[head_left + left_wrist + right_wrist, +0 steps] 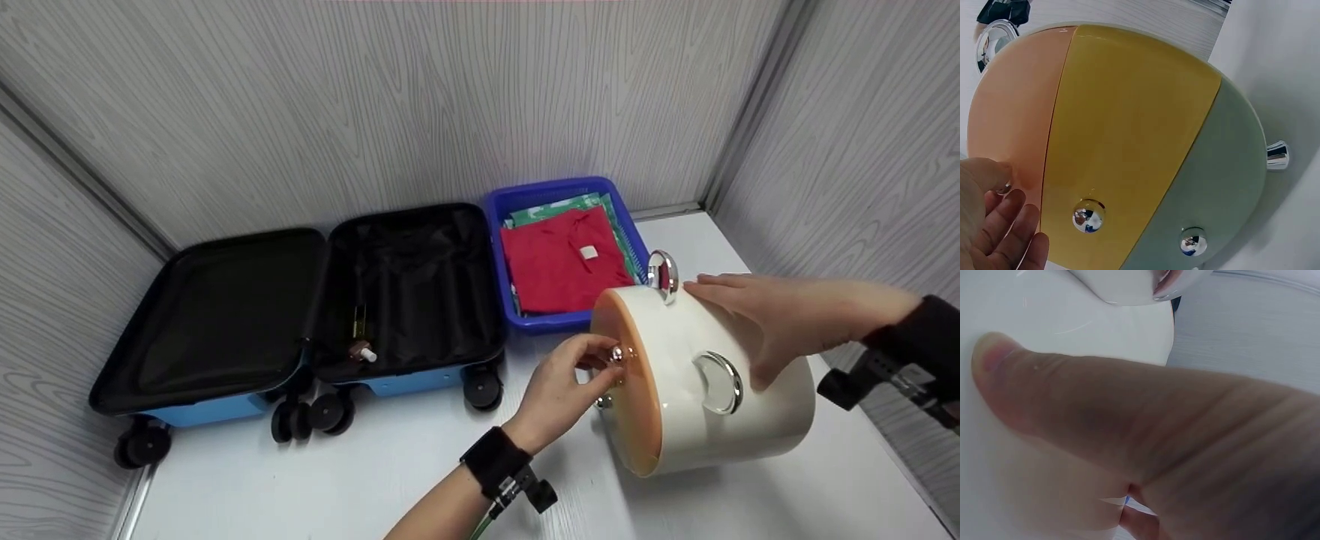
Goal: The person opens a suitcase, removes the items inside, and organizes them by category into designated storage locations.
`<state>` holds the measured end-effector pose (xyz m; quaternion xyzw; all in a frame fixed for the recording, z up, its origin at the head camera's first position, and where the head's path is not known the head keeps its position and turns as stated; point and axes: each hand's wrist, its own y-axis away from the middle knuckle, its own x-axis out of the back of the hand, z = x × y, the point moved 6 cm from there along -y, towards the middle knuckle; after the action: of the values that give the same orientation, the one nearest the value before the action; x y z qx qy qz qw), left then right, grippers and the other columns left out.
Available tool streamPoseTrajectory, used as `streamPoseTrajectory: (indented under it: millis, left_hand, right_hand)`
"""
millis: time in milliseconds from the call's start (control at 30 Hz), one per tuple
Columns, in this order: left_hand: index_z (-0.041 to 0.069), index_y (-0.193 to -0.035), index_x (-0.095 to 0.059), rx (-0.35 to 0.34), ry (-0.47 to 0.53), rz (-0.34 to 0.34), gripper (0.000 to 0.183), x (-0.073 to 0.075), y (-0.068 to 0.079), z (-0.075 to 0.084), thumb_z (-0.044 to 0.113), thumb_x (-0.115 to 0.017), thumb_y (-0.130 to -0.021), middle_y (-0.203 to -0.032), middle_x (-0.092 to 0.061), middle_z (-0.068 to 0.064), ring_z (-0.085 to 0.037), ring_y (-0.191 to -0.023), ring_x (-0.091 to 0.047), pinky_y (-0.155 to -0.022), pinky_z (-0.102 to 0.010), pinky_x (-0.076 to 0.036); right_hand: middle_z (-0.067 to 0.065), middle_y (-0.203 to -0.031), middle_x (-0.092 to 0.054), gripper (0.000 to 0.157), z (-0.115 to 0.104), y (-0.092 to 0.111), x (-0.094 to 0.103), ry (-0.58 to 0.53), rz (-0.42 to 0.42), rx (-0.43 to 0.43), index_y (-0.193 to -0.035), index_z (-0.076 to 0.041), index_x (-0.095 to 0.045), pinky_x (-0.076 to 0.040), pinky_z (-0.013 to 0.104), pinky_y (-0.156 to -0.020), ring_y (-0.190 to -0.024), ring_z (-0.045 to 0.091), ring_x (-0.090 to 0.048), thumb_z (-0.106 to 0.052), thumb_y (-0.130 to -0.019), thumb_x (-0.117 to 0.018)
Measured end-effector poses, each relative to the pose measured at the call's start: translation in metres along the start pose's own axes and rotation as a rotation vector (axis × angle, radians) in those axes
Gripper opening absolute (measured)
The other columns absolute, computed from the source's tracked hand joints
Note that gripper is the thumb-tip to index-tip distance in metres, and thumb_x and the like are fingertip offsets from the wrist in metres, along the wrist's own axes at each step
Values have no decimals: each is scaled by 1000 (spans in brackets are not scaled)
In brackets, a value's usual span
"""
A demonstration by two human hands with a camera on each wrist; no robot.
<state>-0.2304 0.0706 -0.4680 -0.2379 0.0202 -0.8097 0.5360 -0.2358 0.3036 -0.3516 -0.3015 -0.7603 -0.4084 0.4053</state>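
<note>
A white rounded storage box (697, 442) lies on the table, its front turned left. In the left wrist view that front has an orange panel (1016, 112), a yellow panel (1134, 107) and a green panel (1221, 174). Chrome ball knobs stand on the yellow and green ones. My left hand (559, 382) pinches the small chrome knob (616, 353) of the orange panel between thumb and fingers. Spread over the box's white side is my right hand (787, 315), resting behind a chrome ring-shaped fitting (664, 276). In the right wrist view its thumb (1061, 388) lies along the white surface.
An unfolded blue suitcase with black lining (420, 300) lies at the left, with a small bottle (361, 341) inside. Behind the box stands a blue basket (547, 324) with a folded red garment (559, 262) and green cloth. Walls bound the table.
</note>
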Motion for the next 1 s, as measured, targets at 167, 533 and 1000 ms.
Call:
streamPoseTrajectory:
  millis: [167, 533, 1000]
  left_hand:
    - [23, -125, -68, 24, -58, 3, 31, -1, 6, -13, 30, -75, -95, -117, -64, 14, -5, -100, -63, -88, -23, -51]
    - [22, -121, -69, 37, -132, -33, 25, -14, 13, -40, 24, -75, -96, -114, -64, 10, -6, -99, -63, -89, -21, -51]
    - [20, -117, -72, 54, -146, -33, 21, -13, 17, -44, 27, -73, -97, -109, -66, 11, -2, -97, -63, -88, -22, -51]
  right_hand:
    - [22, -163, -31, 126, -1, 1, 0, -3, 1, -5, -161, -10, -31, -31, 70, -109, -147, 47, -27, -23, -53, -95]
    - [19, -163, -31, 124, 0, 2, 0, 2, -5, 7, -161, -13, -31, -31, 70, -110, -148, 47, -25, -25, -55, -94]
    - [22, -163, -30, 126, 0, 1, -1, 0, 0, -6, -161, -10, -31, -30, 70, -110, -148, 47, -26, -24, -54, -94]
